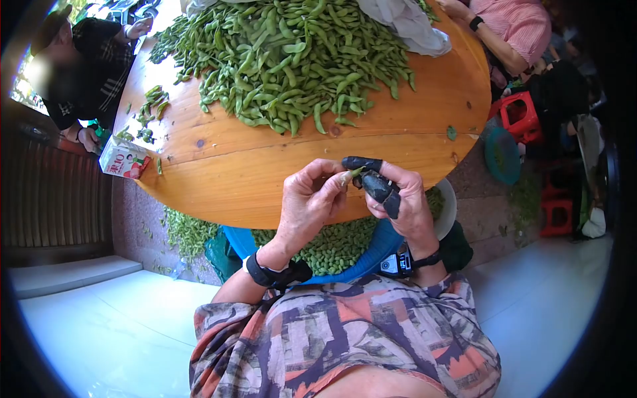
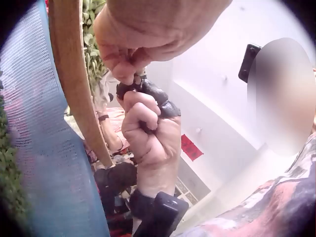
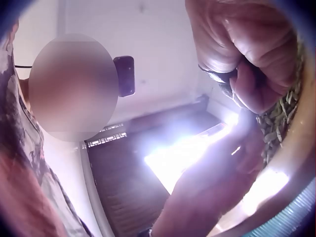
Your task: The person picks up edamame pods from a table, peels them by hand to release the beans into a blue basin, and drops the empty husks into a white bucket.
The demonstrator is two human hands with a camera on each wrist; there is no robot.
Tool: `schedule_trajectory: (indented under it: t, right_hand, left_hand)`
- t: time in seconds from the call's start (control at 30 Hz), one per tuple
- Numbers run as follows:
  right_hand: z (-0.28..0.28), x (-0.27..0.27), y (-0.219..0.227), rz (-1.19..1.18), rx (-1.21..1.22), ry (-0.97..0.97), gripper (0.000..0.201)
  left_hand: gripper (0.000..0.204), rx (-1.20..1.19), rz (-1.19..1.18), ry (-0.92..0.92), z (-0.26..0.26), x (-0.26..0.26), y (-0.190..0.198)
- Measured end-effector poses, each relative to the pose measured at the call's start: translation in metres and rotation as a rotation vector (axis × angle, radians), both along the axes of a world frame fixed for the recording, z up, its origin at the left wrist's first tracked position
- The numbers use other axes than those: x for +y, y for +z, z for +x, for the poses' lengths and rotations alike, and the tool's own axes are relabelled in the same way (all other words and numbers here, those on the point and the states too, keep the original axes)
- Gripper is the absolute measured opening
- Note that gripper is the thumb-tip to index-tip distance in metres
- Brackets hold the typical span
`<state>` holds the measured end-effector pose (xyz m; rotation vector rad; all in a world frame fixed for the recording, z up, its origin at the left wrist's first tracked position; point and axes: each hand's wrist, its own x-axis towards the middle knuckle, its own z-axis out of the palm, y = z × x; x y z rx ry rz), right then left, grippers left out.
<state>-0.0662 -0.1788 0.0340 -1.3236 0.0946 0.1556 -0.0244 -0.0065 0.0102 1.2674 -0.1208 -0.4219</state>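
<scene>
A green edamame pod (image 1: 356,172) is between my two hands, just above the table's near edge. My left hand (image 1: 306,202) pinches one end between thumb and forefinger. Black coverings (image 1: 381,190) wrap the thumb and forefinger of my right hand (image 1: 410,202), which grips the other end. In the left wrist view the fingertips of both hands meet, hiding most of the pod. The right wrist view is partly washed out by glare. Below my hands, shelled green beans (image 1: 338,247) lie in a blue basin (image 1: 387,244).
A large heap of edamame pods (image 1: 285,63) covers the far part of the round wooden table (image 1: 225,172). A drink carton (image 1: 123,159) stands at the left edge. Other people sit left and right. Red stools (image 1: 519,116) and a teal basin (image 1: 502,156) are at the right.
</scene>
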Motion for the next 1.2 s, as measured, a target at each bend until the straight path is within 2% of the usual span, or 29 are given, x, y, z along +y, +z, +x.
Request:
schedule_trajectory:
  t: [0.03, 0.1, 0.27, 0.3, 0.37, 0.43, 0.57, 0.6, 0.67, 0.7, 0.77, 0.83, 0.93, 0.97, 1.03, 1.1, 1.17, 1.2]
  right_hand:
    - [0.0, -0.002, -0.002, 0.045, -0.003, 0.021, 0.032]
    - [0.0, -0.004, -0.002, 0.09, -0.007, 0.04, 0.032]
    - [-0.001, -0.006, 0.002, -0.151, -0.051, 0.052, 0.029]
    - [-0.002, -0.006, 0.001, -0.15, -0.052, 0.051, 0.029]
    - [-0.003, -0.006, -0.003, 0.022, -0.03, 0.045, 0.029]
    - [-0.004, -0.004, 0.0, 0.001, -0.035, 0.023, 0.028]
    - [-0.002, -0.002, 0.0, -0.091, -0.07, -0.014, 0.029]
    - [-0.001, -0.003, -0.004, -0.095, -0.077, -0.018, 0.029]
    - [-0.001, -0.008, -0.013, 0.113, -0.063, 0.016, 0.03]
    - [-0.001, -0.01, -0.013, 0.109, -0.068, 0.013, 0.03]
    - [0.0, -0.015, -0.012, 0.305, -0.041, 0.113, 0.03]
    - [-0.003, -0.014, -0.008, 0.318, -0.042, 0.118, 0.031]
    - [-0.006, -0.007, 0.011, 0.008, -0.035, 0.003, 0.025]
    - [-0.007, -0.005, 0.011, 0.007, -0.04, 0.004, 0.025]
    - [-0.011, -0.002, 0.009, -0.149, -0.004, -0.05, 0.023]
    - [-0.012, 0.0, 0.005, -0.145, -0.018, -0.051, 0.022]
    - [-0.011, 0.005, -0.002, -0.381, -0.283, -0.137, 0.021]
    - [-0.012, 0.006, -0.002, -0.38, -0.284, -0.137, 0.021]
  left_hand:
    - [0.013, 0.07, -0.032, -0.025, 0.001, 0.001, 0.001]
    - [0.013, 0.034, -0.014, -0.017, -0.001, 0.0, 0.004]
    - [0.013, 0.026, 0.002, -0.009, -0.004, -0.004, 0.006]
    - [0.012, -0.02, 0.022, 0.023, -0.005, -0.006, 0.007]
    - [0.011, -0.067, 0.042, 0.054, -0.007, -0.01, 0.005]
    - [0.01, -0.205, 0.09, 0.132, -0.008, -0.013, -0.003]
    - [0.01, -0.254, 0.102, 0.115, -0.01, -0.014, -0.001]
    - [0.01, -0.089, -0.006, 0.054, -0.01, -0.012, 0.0]
    - [0.012, 0.237, -0.31, -0.112, -0.004, -0.005, 0.001]
    - [0.012, 0.232, -0.313, -0.117, -0.002, -0.004, 0.0]
    - [0.012, 0.472, -0.535, -0.228, 0.0, -0.003, -0.001]
    - [0.012, 0.462, -0.522, -0.222, -0.002, -0.004, 0.006]
    - [0.011, 0.093, -0.112, -0.152, -0.006, -0.008, 0.012]
    - [0.011, 0.087, -0.113, -0.151, -0.007, -0.008, 0.01]
    - [0.011, -0.07, 0.021, -0.102, -0.009, -0.009, 0.004]
    - [0.012, -0.156, 0.109, -0.098, -0.007, -0.007, 0.003]
    - [0.019, -0.294, 0.283, -0.083, -0.006, -0.006, 0.008]
    - [0.019, -0.295, 0.284, -0.082, -0.003, -0.004, 0.007]
